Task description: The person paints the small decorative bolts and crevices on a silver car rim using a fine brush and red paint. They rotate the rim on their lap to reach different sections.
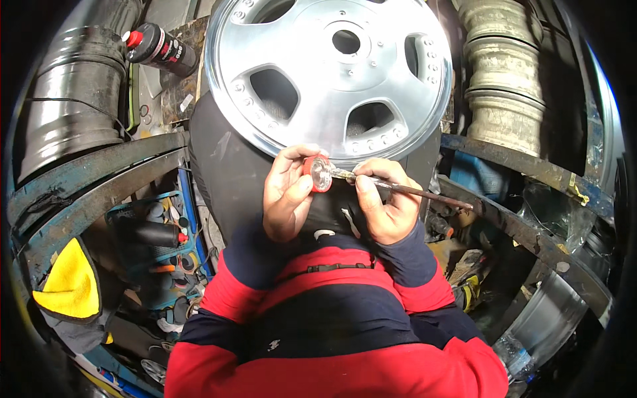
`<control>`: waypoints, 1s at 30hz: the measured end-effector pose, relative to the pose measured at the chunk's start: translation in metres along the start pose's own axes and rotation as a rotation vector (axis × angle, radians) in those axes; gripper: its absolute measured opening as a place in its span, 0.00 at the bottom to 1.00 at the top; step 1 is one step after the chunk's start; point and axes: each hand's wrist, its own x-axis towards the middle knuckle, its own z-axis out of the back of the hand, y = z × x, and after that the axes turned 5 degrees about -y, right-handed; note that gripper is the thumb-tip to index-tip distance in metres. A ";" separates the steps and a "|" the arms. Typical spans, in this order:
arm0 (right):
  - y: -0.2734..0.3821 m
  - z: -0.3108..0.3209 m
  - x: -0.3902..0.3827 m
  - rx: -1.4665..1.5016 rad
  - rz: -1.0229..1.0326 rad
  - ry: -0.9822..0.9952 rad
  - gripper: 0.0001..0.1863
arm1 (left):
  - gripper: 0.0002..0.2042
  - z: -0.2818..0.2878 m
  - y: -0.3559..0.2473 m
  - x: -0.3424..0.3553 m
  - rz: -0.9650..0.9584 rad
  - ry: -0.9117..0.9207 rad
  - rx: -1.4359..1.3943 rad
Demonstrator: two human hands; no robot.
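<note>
Between the fingers of my left hand (289,196) is a small round red cap (309,174), tilted with its hollow side toward the right. Something pale and shiny lines its inside. My right hand (390,205) pinches a thin paintbrush (431,194) with a dark, worn handle. Its tip end reaches to the cap's opening; the bristles are hard to make out. Just beyond both hands lies a silver wheel rim (302,93) with a polished lip, wide oval-like openings and a round centre hole. The rim's near edge rests over my dark-clothed lap.
A dark bottle with a red cap (162,50) stands at the far left. Stacked rims (504,73) rise at the right, a large metal barrel (73,99) at the left. Metal frame bars (99,176) flank me. A yellow cloth (70,282) hangs at the lower left.
</note>
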 end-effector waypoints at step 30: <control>-0.013 0.001 -0.001 0.391 -0.239 -0.165 0.05 | 0.23 0.010 -0.001 0.007 0.067 -0.013 0.054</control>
